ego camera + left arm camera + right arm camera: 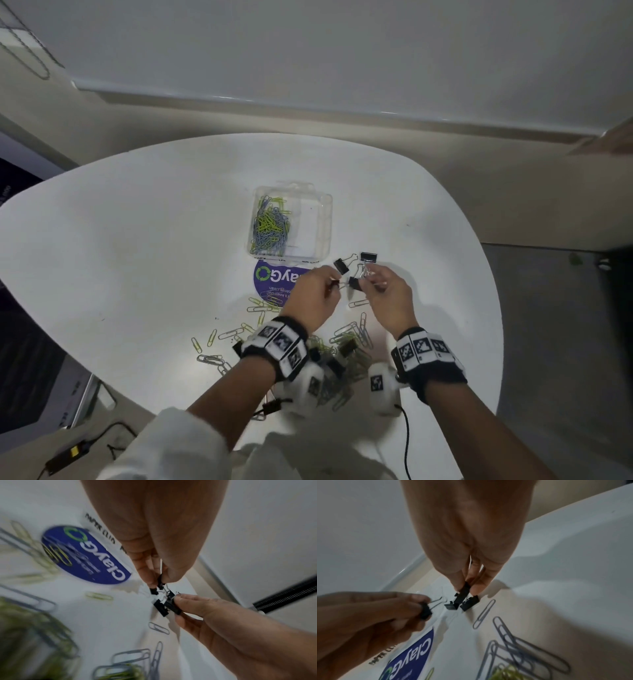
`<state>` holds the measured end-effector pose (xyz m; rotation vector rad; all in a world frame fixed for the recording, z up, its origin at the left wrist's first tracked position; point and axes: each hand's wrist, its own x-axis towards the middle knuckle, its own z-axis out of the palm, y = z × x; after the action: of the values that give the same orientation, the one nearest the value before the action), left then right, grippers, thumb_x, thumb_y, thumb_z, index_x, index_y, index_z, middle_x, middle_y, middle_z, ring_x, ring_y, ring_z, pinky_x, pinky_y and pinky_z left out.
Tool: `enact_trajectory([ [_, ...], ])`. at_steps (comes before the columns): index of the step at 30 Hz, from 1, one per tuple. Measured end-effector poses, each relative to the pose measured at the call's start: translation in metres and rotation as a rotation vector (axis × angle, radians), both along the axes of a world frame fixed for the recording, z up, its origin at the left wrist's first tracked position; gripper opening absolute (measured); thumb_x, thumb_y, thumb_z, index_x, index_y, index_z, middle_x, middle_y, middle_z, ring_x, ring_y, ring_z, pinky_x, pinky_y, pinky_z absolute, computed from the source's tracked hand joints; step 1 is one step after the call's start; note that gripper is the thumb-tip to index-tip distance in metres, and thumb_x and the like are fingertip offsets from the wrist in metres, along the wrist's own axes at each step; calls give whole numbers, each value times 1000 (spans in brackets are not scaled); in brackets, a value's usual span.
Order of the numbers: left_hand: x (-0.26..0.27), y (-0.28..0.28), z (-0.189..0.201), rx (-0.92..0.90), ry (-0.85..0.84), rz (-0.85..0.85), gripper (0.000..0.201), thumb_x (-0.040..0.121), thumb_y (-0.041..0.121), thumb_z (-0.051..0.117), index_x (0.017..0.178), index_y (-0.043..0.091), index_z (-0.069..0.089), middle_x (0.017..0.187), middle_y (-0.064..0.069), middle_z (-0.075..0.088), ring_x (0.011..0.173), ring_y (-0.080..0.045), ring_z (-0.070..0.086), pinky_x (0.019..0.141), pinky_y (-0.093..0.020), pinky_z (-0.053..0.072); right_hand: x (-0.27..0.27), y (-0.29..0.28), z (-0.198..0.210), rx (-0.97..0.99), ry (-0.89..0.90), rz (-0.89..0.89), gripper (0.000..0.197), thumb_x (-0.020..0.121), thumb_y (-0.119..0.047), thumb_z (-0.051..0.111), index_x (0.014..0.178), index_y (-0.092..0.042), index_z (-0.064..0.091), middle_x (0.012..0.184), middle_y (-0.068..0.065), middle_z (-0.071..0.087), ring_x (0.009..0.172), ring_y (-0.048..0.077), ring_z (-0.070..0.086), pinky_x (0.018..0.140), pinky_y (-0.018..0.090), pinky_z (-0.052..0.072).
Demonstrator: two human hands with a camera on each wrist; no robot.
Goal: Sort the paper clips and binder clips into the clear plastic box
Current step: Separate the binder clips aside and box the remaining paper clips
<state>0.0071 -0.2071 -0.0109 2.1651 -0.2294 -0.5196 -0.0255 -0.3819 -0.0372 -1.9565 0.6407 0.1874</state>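
Observation:
The clear plastic box stands open at the table's middle, with green and grey paper clips in its left part. Just in front of it both hands hover over the table. My left hand pinches one small black binder clip. My right hand pinches another black binder clip, from which two more hang tangled by their wire handles. The two hands' clips nearly touch; I cannot tell whether they are hooked together. Loose paper clips lie on the table under my wrists.
A round blue sticker sits on the white table in front of the box. More binder clips and paper clips lie near the front edge. A black cable hangs off the table. A wall rises behind.

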Motion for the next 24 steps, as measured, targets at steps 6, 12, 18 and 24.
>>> enact_trajectory([
  [6,13,-10,-14,31,126,127,27,89,7,56,115,8,62,105,-11,70,90,-22,67,87,-33,52,15,-5,-8,-46,-17,53,34,90,-11,66,124,-15,62,98,6,71,90,18,68,91,25,53],
  [12,-3,83,-2,173,-63,17,14,84,10,61,95,16,67,90,0,68,79,-19,65,72,-26,50,-16,-14,5,-148,-56,120,18,86,-15,71,102,-21,66,91,1,63,81,11,64,74,7,49],
  [18,-39,158,5,362,-140,-281,6,82,14,66,79,18,61,81,1,58,74,-23,57,68,-37,51,-62,-6,9,-137,185,317,19,80,-25,81,91,-21,66,87,-5,67,81,6,65,74,18,53],
  [24,-71,130,-16,333,-165,-436,38,81,21,66,118,20,60,112,0,55,95,-17,52,81,-29,49,-70,32,6,-160,135,410,19,82,-13,75,86,-28,64,92,-3,64,83,4,62,79,19,54],
])
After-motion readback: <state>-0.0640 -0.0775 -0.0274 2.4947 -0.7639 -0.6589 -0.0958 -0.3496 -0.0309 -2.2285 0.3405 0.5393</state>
